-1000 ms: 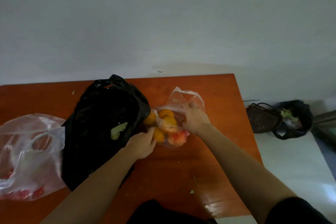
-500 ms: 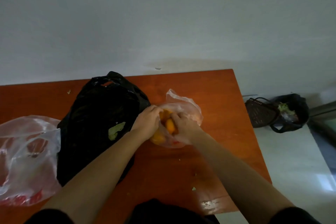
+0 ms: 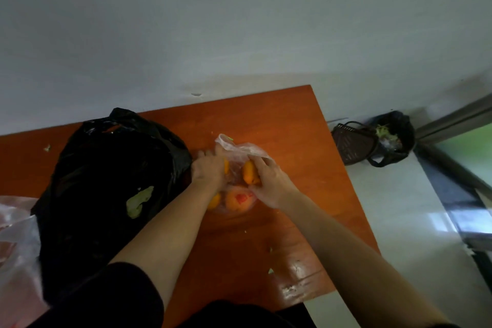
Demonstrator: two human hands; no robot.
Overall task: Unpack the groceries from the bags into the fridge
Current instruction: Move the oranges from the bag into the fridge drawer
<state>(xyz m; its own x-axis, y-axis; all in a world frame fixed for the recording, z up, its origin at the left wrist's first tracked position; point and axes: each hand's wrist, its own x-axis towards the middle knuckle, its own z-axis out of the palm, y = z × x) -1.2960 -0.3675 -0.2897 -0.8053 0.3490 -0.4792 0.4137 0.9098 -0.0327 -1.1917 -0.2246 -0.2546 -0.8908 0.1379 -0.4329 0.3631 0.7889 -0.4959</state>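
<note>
A clear plastic bag (image 3: 241, 150) holding several oranges (image 3: 237, 200) lies on the orange-brown table (image 3: 287, 128). My left hand (image 3: 207, 169) grips the bag's left side over one orange. My right hand (image 3: 269, 184) curls round an orange (image 3: 249, 173) through the film on the right side. A large black bag (image 3: 106, 181) with a green leaf scrap stuck to it lies just left of my hands. Another clear bag (image 3: 16, 247) with red print sits at the far left edge, partly cut off.
The table backs onto a pale wall. On the white floor to the right stand a dark basket (image 3: 351, 144) and a black-lined bin (image 3: 394, 138) with green scraps. Small leaf bits dot the table. A window frame runs along the far right.
My hands came together on the bag of oranges and now grip it from both sides, the right hand over one orange. The camera has tilted, so the view shifted.
</note>
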